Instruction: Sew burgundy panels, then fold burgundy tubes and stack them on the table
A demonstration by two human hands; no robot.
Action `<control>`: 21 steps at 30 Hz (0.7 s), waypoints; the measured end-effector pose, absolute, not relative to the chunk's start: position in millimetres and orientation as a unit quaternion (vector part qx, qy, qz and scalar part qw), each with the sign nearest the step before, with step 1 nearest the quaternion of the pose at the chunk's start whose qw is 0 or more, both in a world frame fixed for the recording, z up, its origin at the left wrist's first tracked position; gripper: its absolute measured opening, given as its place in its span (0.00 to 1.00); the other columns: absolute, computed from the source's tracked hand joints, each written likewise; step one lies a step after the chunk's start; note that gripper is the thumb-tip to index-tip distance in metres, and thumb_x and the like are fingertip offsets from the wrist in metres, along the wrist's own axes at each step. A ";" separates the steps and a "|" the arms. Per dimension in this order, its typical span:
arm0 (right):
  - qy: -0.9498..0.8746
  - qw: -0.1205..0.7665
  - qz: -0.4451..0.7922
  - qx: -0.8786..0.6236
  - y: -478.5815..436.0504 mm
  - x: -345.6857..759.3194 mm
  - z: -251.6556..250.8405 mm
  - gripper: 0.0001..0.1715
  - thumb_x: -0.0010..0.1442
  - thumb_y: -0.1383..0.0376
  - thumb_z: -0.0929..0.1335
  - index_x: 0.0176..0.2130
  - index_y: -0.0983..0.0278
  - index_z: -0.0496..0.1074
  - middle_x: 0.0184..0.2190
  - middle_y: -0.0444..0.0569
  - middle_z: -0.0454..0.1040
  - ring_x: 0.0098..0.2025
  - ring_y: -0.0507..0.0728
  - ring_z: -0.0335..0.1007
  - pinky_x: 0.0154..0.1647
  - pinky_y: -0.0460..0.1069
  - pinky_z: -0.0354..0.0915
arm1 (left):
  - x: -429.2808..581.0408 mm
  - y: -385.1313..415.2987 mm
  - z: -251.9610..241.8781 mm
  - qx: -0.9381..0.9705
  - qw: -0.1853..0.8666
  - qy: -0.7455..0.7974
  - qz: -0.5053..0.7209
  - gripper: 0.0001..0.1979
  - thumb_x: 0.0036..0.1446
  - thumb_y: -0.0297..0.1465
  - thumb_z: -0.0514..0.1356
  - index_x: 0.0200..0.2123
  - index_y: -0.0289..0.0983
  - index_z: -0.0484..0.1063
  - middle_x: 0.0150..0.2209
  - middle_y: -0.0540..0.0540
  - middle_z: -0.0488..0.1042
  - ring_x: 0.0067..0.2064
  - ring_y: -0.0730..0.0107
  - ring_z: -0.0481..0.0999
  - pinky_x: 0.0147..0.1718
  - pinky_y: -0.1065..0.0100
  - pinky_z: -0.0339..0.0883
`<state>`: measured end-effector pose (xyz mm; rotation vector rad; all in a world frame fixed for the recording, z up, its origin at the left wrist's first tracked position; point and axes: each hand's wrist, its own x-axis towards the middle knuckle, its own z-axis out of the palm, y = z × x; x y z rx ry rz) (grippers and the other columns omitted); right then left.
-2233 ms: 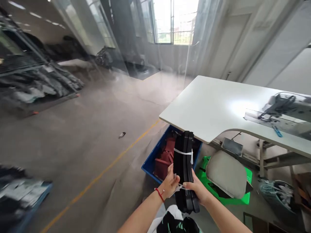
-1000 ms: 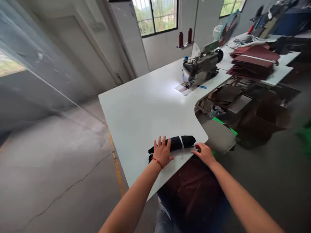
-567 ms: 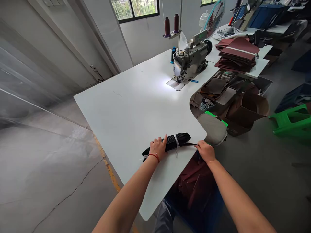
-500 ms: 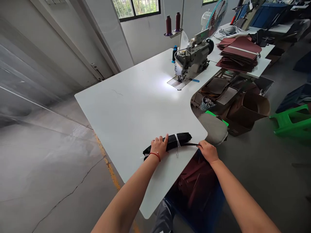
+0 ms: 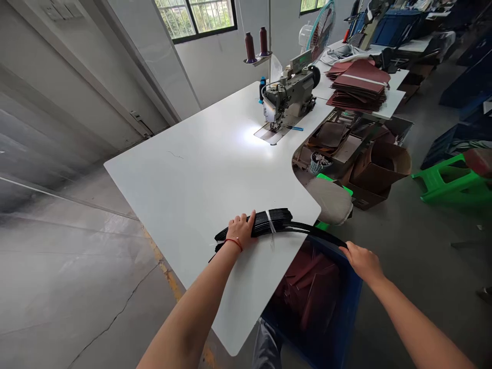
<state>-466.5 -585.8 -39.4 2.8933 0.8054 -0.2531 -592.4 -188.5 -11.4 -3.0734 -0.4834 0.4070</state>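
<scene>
This is a sewing workshop, probably a small factory floor. An industrial sewing machine (image 5: 288, 97) sits on a broad white table (image 5: 184, 179), with thread cones (image 5: 255, 46) on a stand behind it. Maroon panels (image 5: 357, 87) lie stacked further along, a tied bundle of black strips (image 5: 265, 224) sits close by, and the concrete floor (image 5: 77, 287) bears a yellow line (image 5: 165, 277).

Black is seen on the bundled strips (image 5: 265, 223), crossed by a white tie (image 5: 271, 221), at the front edge of the white tabletop (image 5: 180, 205). A red cord (image 5: 233, 244) is worn on the left wrist (image 5: 226, 251). Maroon pieces (image 5: 307, 289) are held in a blue crate (image 5: 351, 302).
</scene>
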 end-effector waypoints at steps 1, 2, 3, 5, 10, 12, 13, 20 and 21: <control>0.269 0.060 -0.076 0.958 -594.1 -470.6 -39.3 0.18 0.69 0.56 0.59 0.35 0.63 0.70 0.30 0.48 0.75 0.26 0.56 0.71 0.21 0.47 0.53 | -593.1 -189.4 -11.5 -0.978 0.007 -0.166 0.129 0.52 0.44 0.45 0.68 0.68 0.42 0.45 0.52 0.35 0.65 0.49 0.48 0.65 0.46 0.54 0.59; 0.278 0.056 -0.070 0.956 -598.4 -473.4 -39.2 0.18 0.69 0.56 0.58 0.37 0.63 0.70 0.32 0.49 0.76 0.27 0.56 0.72 0.21 0.47 0.52 | -594.5 -190.1 -11.2 -0.975 0.011 -0.182 0.128 0.52 0.45 0.45 0.68 0.68 0.41 0.45 0.52 0.34 0.65 0.49 0.47 0.65 0.45 0.53 0.60; 0.293 0.052 -0.066 0.952 -599.2 -474.7 -38.9 0.18 0.70 0.57 0.58 0.39 0.63 0.70 0.35 0.50 0.76 0.28 0.56 0.72 0.22 0.47 0.53 | -596.5 -190.2 -10.5 -0.971 0.017 -0.203 0.126 0.51 0.46 0.45 0.67 0.68 0.40 0.45 0.52 0.33 0.64 0.49 0.46 0.65 0.45 0.53 0.60; 0.344 0.043 -0.071 0.935 -591.3 -472.8 -38.2 0.15 0.70 0.59 0.58 0.43 0.63 0.70 0.40 0.50 0.74 0.32 0.54 0.72 0.24 0.47 0.57 | -602.0 -188.5 -6.9 -0.960 0.027 -0.250 0.125 0.50 0.49 0.44 0.65 0.68 0.39 0.43 0.53 0.31 0.63 0.49 0.45 0.65 0.45 0.51 0.61; 0.473 0.027 -0.098 0.875 -527.9 -465.9 -41.8 0.15 0.66 0.57 0.64 0.46 0.65 0.69 0.43 0.49 0.71 0.37 0.54 0.70 0.35 0.51 0.69 | -627.7 -199.1 10.2 -0.923 0.068 -0.368 0.085 0.43 0.55 0.43 0.61 0.68 0.37 0.45 0.61 0.31 0.55 0.59 0.41 0.55 0.53 0.40 0.52; 0.498 0.018 -0.098 0.861 -496.2 -471.1 -43.8 0.17 0.66 0.58 0.66 0.50 0.65 0.68 0.46 0.50 0.71 0.40 0.55 0.71 0.38 0.53 0.70 | -646.7 -226.2 11.2 -0.925 0.070 -0.374 0.011 0.40 0.57 0.43 0.60 0.66 0.34 0.49 0.62 0.31 0.54 0.61 0.43 0.53 0.56 0.43 0.51; 0.511 0.012 -0.097 0.854 -481.6 -475.3 -44.3 0.18 0.65 0.58 0.66 0.51 0.65 0.67 0.46 0.50 0.71 0.41 0.56 0.71 0.39 0.54 0.70 | -658.0 -245.2 8.3 -0.931 0.062 -0.359 -0.027 0.38 0.58 0.43 0.59 0.65 0.32 0.52 0.61 0.31 0.56 0.61 0.44 0.53 0.57 0.46 0.51; 0.574 -0.071 -0.074 0.812 -419.5 -500.3 -49.6 0.15 0.65 0.60 0.67 0.50 0.64 0.69 0.49 0.51 0.70 0.44 0.56 0.71 0.43 0.55 0.70 | -724.6 -352.4 -51.4 -0.953 -0.032 -0.291 -0.070 0.21 0.55 0.35 0.62 0.50 0.32 0.69 0.54 0.32 0.62 0.57 0.46 0.61 0.54 0.49 0.59; 0.578 -0.089 -0.070 0.808 -415.5 -500.8 -51.5 0.15 0.65 0.60 0.67 0.50 0.64 0.69 0.49 0.51 0.70 0.45 0.57 0.71 0.44 0.56 0.70 | -728.7 -354.8 -56.9 -0.955 -0.034 -0.287 -0.065 0.20 0.55 0.34 0.62 0.49 0.32 0.70 0.54 0.33 0.63 0.57 0.46 0.61 0.54 0.49 0.60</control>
